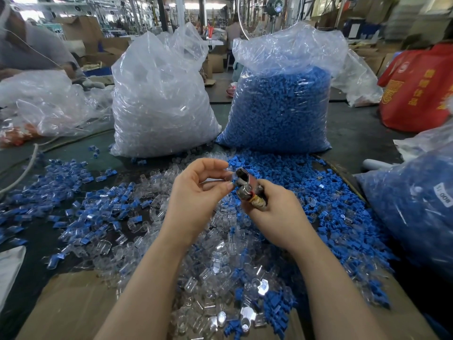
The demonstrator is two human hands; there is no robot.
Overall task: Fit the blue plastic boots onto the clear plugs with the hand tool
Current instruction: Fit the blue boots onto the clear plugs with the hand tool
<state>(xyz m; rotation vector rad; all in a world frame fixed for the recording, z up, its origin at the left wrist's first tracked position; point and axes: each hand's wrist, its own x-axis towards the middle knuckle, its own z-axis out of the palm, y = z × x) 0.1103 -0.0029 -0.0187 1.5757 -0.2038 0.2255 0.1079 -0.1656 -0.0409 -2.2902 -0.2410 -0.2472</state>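
Head view: a clear plug [229,171] is pinched between thumb and fingers [218,165] of the left hand [196,192] and held at the tip of the tool [247,185], which is gripped by the right hand [277,212]. Plugs are judged light, stiff and slippery, best pinched by the sides. Loose boots [294,173] are heaped on the tabletop [355,133] beyond.

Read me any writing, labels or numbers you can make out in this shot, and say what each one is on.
"800", seen sideways, on a white label stuck to the bag of blue parts at right; more print beside it is too blurred to read.
Yellow characters and a round emblem on the red bag: too blurred to read.
No writing shows on the hand tool or the cardboard.
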